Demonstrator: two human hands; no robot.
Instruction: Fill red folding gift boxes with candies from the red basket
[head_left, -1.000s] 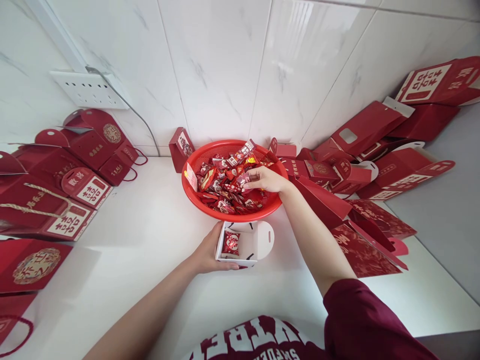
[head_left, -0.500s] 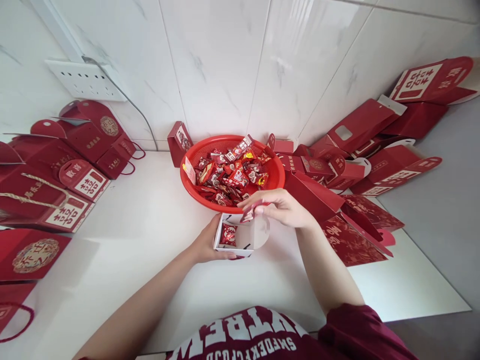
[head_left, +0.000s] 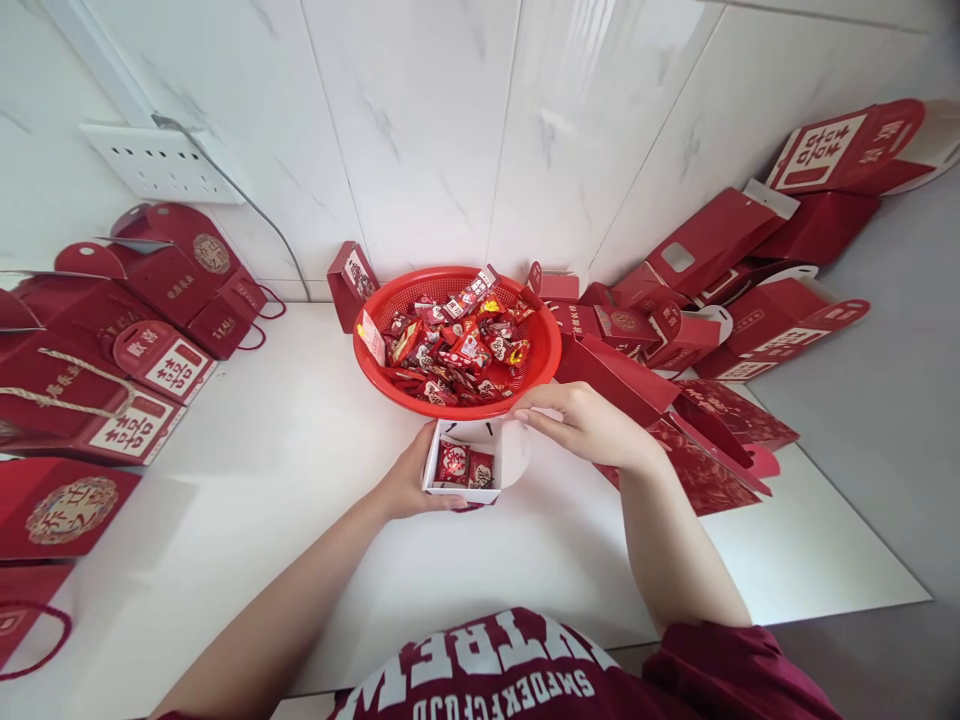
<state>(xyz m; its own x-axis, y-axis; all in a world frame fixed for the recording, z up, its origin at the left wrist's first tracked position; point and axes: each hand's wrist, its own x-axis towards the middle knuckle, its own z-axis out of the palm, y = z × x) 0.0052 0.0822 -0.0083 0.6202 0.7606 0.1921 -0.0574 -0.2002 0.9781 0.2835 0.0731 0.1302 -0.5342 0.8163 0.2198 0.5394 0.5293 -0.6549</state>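
My left hand (head_left: 409, 480) grips a small open white-lined box (head_left: 486, 496) from its left side, thumb along the near edge. Inside lie two red-wrapped candies, one a patterned candy (head_left: 453, 462) and beside it a darker candy (head_left: 481, 470). The box's pale rounded flap (head_left: 514, 452) stands out to the right. My right hand (head_left: 577, 425) hovers just above that flap, by the near rim of a red plastic basket (head_left: 553, 372). Its fingers are loosely bent, with nothing visible in them. Wrapped candies (head_left: 457, 350) are heaped in the basket.
Red gift boxes (head_left: 135, 370) crowd the left side of the white table (head_left: 262, 400). More red boxes (head_left: 720, 260) are stacked at the right. One small box (head_left: 351, 285) stands behind the basket near the tiled wall. A power strip (head_left: 161, 165) is mounted at the left.
The dark red candy has left my right hand and now lies in the box beside the first one. My right hand has shifted slightly right, away from the box opening.
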